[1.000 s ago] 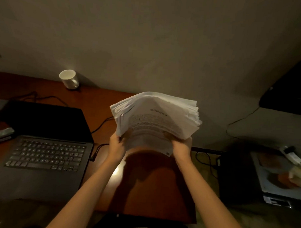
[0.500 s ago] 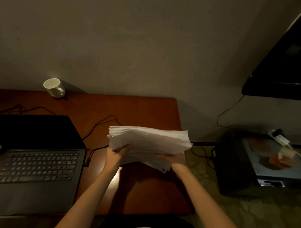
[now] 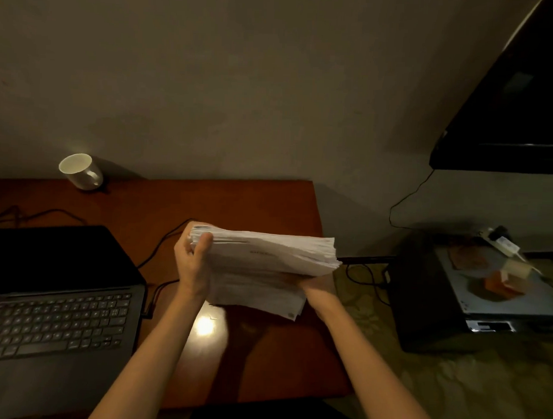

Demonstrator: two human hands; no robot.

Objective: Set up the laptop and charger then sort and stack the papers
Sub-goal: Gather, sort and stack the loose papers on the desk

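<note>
A thick stack of white printed papers (image 3: 267, 262) hangs in the air over the right half of the wooden desk (image 3: 238, 201). My left hand (image 3: 193, 259) grips the stack's left edge, thumb on top. My right hand (image 3: 316, 284) holds it from underneath at the right and is mostly hidden by the sheets. An open dark laptop (image 3: 56, 295) sits on the desk's left side. A black charger cable (image 3: 164, 246) runs from the laptop's right edge back across the desk.
A white mug (image 3: 80, 171) stands at the back left by the wall. Right of the desk, on the floor, is a dark box (image 3: 422, 292) with a printer-like unit (image 3: 501, 286) on it. A black screen (image 3: 516, 117) hangs upper right. Cables (image 3: 364, 275) lie on the patterned floor.
The stack has come down from a raised, tilted position to lie nearly flat above the desk. My left hand has slid up onto the stack's left edge.
</note>
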